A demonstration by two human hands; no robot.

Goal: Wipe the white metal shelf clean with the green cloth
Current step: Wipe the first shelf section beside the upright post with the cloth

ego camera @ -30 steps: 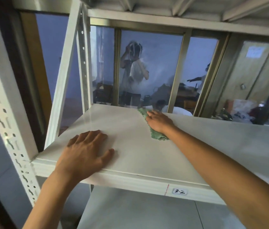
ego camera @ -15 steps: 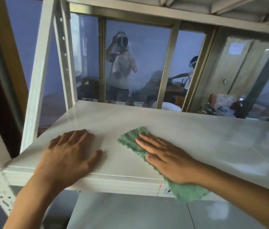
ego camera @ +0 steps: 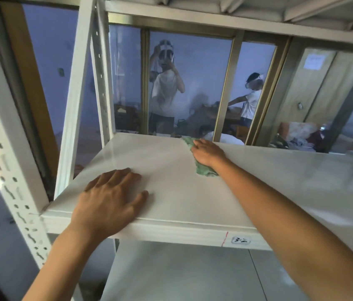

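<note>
Our right hand (ego camera: pixel 209 153) lies flat on the soft, light green cloth (ego camera: pixel 202 169) at the back of the white shelf (ego camera: pixel 171 198), so we should press on its middle, while our left hand (ego camera: pixel 108 205) rests open near the front edge.
</note>
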